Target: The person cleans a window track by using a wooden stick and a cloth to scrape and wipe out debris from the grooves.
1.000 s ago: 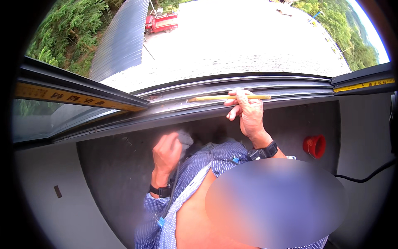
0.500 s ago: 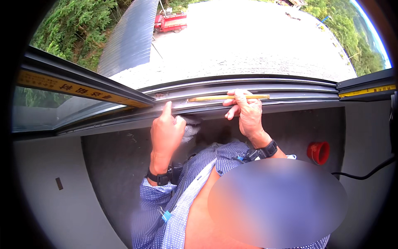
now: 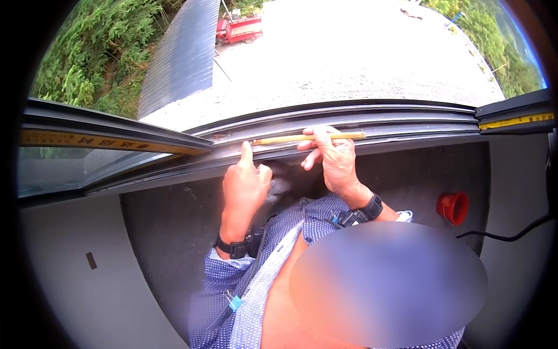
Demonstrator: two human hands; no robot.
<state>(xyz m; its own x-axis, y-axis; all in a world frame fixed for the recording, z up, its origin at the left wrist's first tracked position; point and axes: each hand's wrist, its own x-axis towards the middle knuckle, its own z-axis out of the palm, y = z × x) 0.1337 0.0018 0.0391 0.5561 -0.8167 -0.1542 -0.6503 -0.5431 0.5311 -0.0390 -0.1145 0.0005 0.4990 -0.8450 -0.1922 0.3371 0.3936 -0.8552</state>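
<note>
My right hand [image 3: 336, 160] is closed round a thin yellow stick [image 3: 285, 139] that looks like bamboo or a slim brush handle, with a darker left end. The stick lies almost level over the grooved window track [image 3: 407, 125]. My left hand [image 3: 247, 186] has its index finger stretched out, the fingertip at or very near the stick's left end; I cannot tell if they touch. Its other fingers are curled, and I see nothing held in them. Left of that fingertip, the sliding window sash [image 3: 116, 139], with a yellow label strip, meets the track.
A red bucket [image 3: 453, 208] stands on the dark floor at the right, near a black cable [image 3: 505, 237]. Something grey [image 3: 278, 189] shows below my left hand. Outside are a corrugated roof [image 3: 180, 58], a red truck [image 3: 238, 29], pale ground and trees.
The stick has slid left along the track with my right hand. My left hand has shifted right, so its fingertip and the stick's left end are now together.
</note>
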